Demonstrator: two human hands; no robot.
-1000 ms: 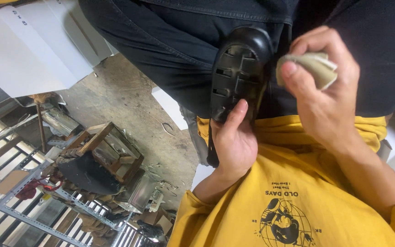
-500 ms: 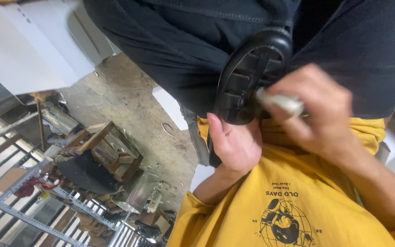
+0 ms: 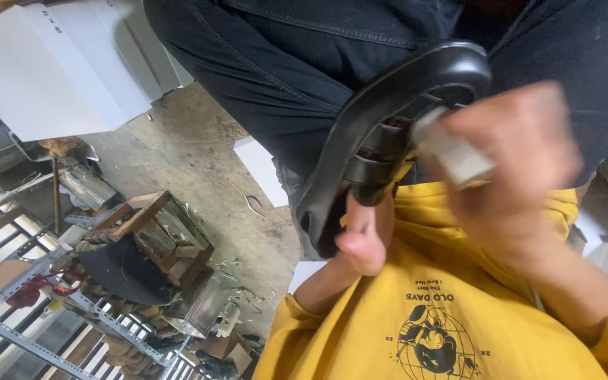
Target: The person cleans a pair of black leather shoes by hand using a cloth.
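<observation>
Soft even daylight, background sharp; right hand [image 3: 522, 169] smeared by motion blur.

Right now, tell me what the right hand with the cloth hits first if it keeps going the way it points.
Most likely the black shoe's sole: the right hand presses a pale cloth toward it, though blur hides whether they touch.
</observation>
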